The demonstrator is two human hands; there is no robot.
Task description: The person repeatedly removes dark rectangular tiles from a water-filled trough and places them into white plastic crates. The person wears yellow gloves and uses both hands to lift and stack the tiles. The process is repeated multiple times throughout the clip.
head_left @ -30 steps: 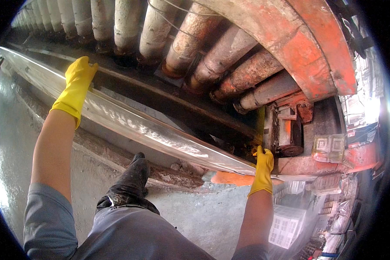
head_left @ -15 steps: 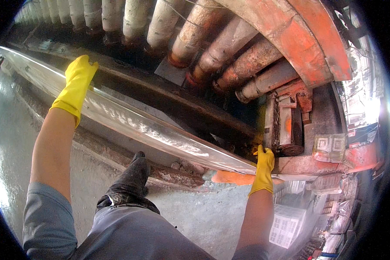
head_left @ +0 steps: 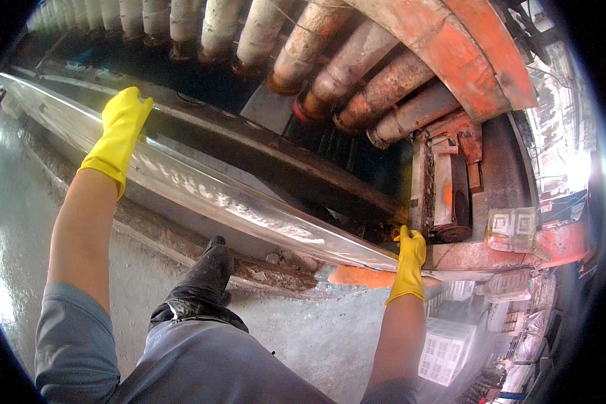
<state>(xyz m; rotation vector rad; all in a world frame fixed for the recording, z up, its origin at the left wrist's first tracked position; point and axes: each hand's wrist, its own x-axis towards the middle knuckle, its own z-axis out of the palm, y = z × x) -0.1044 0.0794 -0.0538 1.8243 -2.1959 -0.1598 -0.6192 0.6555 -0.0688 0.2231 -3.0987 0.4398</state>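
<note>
In the head view, the left hand, in a yellow glove, is closed over the upper edge of a long metal panel, toward its far-left end. The right hand, gloved alike, is curled over the panel's right end; its fingertips are turned away, so how firmly it holds is hard to tell, though it looks closed. The panel spans the stretch between the two grips, tilted, its pale scuffed face toward the wearer, and reaches on past the left grip.

Beyond both grips lies a dark beam, and past that a row of worn cylinders. An orange curved cover arches above the right grip, with a clear plastic tray to that grip's right. On the near side of the panel, between the forearms, are a dark boot and the grey floor; a white crate sits below the right grip.

The step in hand seems to be steadying the panel at two widely spaced points. Any shift from here would call for both hands acting together, so the edge does not twist.
</note>
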